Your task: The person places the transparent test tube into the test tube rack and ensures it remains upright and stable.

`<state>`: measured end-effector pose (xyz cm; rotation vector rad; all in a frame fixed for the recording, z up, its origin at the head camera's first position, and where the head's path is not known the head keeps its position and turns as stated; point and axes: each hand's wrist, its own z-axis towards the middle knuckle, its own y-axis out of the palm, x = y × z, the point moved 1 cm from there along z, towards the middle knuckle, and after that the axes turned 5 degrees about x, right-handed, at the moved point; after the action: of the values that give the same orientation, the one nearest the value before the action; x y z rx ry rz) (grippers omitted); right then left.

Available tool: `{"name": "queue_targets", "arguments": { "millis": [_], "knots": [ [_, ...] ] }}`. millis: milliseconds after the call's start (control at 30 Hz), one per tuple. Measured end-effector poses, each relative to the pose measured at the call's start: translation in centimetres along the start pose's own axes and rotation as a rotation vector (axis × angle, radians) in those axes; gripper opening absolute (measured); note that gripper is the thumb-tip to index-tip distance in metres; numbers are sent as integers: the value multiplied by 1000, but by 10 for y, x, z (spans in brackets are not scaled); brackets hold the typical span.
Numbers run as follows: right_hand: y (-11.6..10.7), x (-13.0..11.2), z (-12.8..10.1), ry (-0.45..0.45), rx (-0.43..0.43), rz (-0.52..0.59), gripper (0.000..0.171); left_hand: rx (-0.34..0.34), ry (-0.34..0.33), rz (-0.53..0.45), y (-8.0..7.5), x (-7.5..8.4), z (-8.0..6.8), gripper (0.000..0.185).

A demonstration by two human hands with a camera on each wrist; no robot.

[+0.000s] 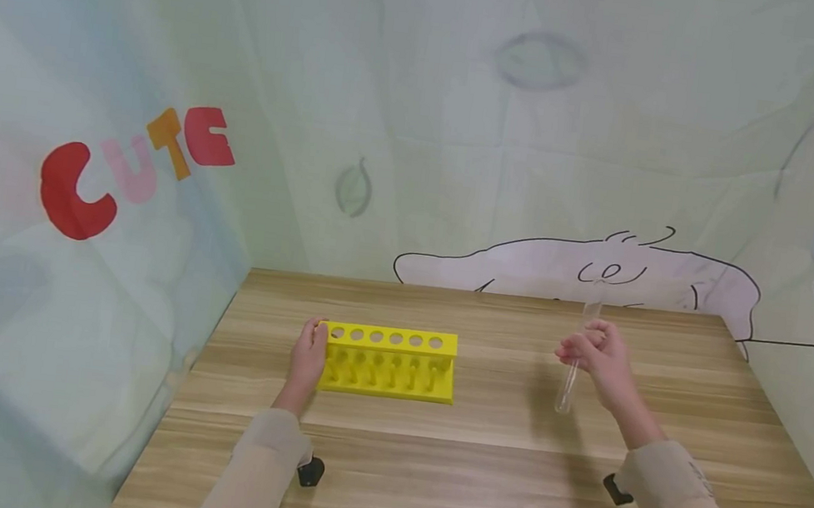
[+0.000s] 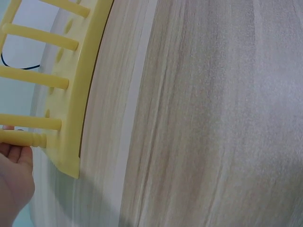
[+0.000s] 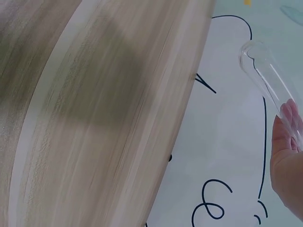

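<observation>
A yellow test tube rack [image 1: 384,387] with a row of round holes along its top and pegs below stands on the left half of the table. My left hand [image 1: 308,353] grips its left end; in the left wrist view the fingers curl round the end post of the rack [image 2: 71,109]. On the right, my right hand [image 1: 602,362] pinches a clear glass test tube [image 1: 566,394] above the table, its rounded end downward and slightly tilted. The right wrist view shows the rounded end of the tube [image 3: 258,59] beyond the fingers, and the tube looks transparent with nothing inside.
The wood-grain table [image 1: 472,479] reaches back to a printed cloth wall [image 1: 422,122]. Another cloth wall with coloured letters [image 1: 78,191] closes off the left side. Black wrist mounts [image 1: 310,471] jut from both sleeves.
</observation>
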<state>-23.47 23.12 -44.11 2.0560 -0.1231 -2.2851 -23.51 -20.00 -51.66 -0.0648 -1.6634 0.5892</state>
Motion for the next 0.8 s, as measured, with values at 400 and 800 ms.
{"name": "queue_targets", "arguments": {
  "millis": [400, 800],
  "knots": [
    [15, -6, 0, 5, -34, -57, 20, 11, -8, 12, 1, -2, 1, 49],
    [30, -4, 1, 7, -61, -27, 22, 19, -7, 17, 2, -3, 1, 51]
  ]
}}
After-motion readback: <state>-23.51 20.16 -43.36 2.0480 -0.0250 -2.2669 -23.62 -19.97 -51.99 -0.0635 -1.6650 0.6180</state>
